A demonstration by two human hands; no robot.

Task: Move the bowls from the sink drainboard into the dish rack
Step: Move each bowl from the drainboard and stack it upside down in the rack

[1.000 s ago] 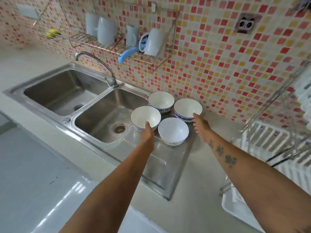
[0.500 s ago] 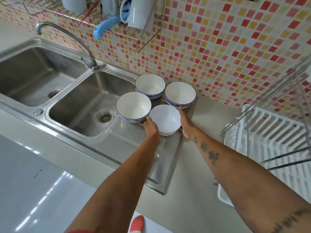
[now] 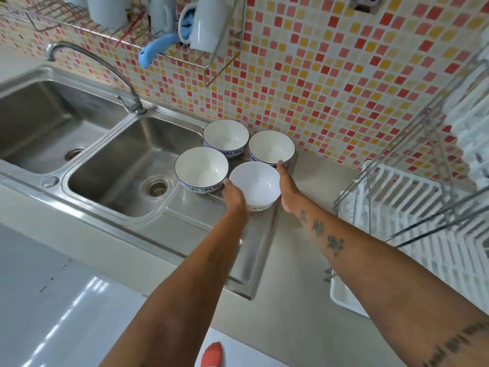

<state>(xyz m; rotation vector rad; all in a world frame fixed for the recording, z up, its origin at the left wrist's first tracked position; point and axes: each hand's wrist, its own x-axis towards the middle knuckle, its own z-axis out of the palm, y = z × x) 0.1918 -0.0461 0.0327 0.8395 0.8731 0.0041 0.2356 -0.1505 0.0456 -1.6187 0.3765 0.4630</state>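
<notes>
Slid both hands in since a sec ago: left hand & right hand now cupping plain white bowl on drainboard, beside 3 blue-rimmed bowls. Should lift straight up, then swing right to dish rack.

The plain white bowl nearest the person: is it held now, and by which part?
Yes. Both hands hold the plain white bowl by its outer sides, left hand on its left, right hand on its right. It looks still on the drainboard.
</notes>
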